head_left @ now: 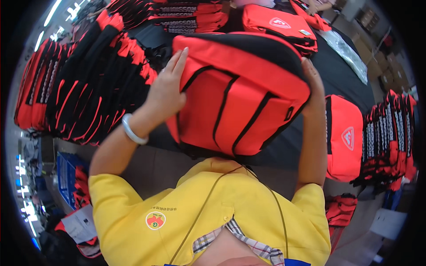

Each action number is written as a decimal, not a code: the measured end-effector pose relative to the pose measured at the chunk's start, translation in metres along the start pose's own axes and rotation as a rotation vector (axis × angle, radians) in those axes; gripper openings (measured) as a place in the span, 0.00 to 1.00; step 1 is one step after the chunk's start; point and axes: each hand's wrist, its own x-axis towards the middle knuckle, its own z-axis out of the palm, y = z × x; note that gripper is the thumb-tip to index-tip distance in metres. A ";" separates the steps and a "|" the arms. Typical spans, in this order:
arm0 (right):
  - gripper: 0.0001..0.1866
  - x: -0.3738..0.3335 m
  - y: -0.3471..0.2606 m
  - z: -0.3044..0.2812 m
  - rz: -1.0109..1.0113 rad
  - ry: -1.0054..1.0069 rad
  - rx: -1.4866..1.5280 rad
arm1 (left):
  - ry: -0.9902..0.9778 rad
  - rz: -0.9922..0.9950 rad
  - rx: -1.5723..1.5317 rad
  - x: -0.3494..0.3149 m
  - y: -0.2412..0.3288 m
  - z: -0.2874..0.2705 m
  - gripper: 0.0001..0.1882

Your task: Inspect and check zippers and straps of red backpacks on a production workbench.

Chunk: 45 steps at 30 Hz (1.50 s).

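Note:
A bright red backpack with black trim is held up before my chest, tilted above the dark table. Its front has a pocket with two black curved seams, and a black panel runs along its far top edge. My left hand presses the bag's left side with fingers stretched over the edge; a pale bangle circles that wrist. My right hand grips the right side, its fingers partly hidden behind the bag. The backpack is held between both hands.
Black-and-red bag pieces are heaped at the left. Stacked red bags lie at the back, near a clear plastic bag. Another red bag stands at the right beside a row of bags. A blue crate sits low at left.

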 end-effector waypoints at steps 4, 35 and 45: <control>0.11 0.069 -0.023 -0.058 0.092 -0.258 -0.325 | -0.716 -0.032 0.246 0.048 0.055 -0.119 0.20; 0.19 -0.126 0.109 0.051 -0.812 -0.730 -1.305 | -1.018 -0.264 -1.137 0.001 -0.064 0.024 0.19; 0.14 -0.122 0.091 0.070 -0.806 -0.542 -1.343 | -0.930 -0.228 -1.221 -0.005 -0.047 0.023 0.24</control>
